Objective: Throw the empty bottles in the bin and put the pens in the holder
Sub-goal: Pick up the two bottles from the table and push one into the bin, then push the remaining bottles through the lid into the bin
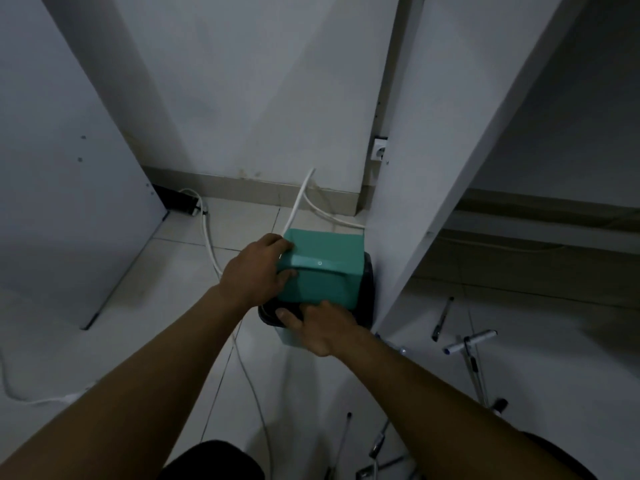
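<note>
Green bin (322, 271) with black liner rim on pale tiled floor (156, 306) beside a white panel (415, 202), left hand (258, 271) gripping its lid edge, right hand (318, 327) at its front rim; pens (441, 318) scattered on the floor at right; white cables (207, 233) behind.

Under my grip the teal plastic bin lid (323, 268) looks smooth and matt, its black plastic rim (367, 292) faintly glossy; the pale floor tiles (166, 306) look smooth.
</note>
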